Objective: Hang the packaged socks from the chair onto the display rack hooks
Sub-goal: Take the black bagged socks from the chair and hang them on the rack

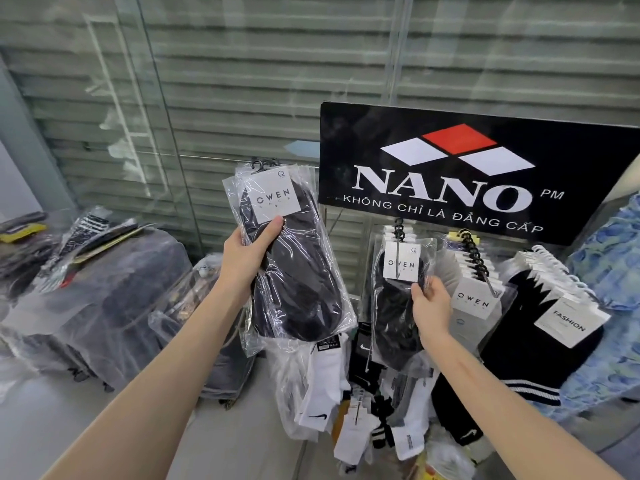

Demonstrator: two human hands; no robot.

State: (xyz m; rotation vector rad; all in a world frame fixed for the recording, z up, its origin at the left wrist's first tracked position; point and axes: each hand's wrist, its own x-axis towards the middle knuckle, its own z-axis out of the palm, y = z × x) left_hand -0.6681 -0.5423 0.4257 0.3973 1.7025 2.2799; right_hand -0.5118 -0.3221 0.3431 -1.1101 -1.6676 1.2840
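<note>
a: where are the socks?

b: the left hand (pixel 247 258) is clamped on a stack of packaged black socks (pixel 294 261), held up at centre frame, thumb pressed on the white owen card.

a: and the other?

b: the right hand (pixel 431 304) pinches the edge of a hanging sock pack (pixel 398 306) on a hook (pixel 399 252) of the display rack (pixel 479 168), below the black nano sign. more packs hang to its right; white socks (pixel 323 386) hang lower down. bagged goods sit at far left.
</note>
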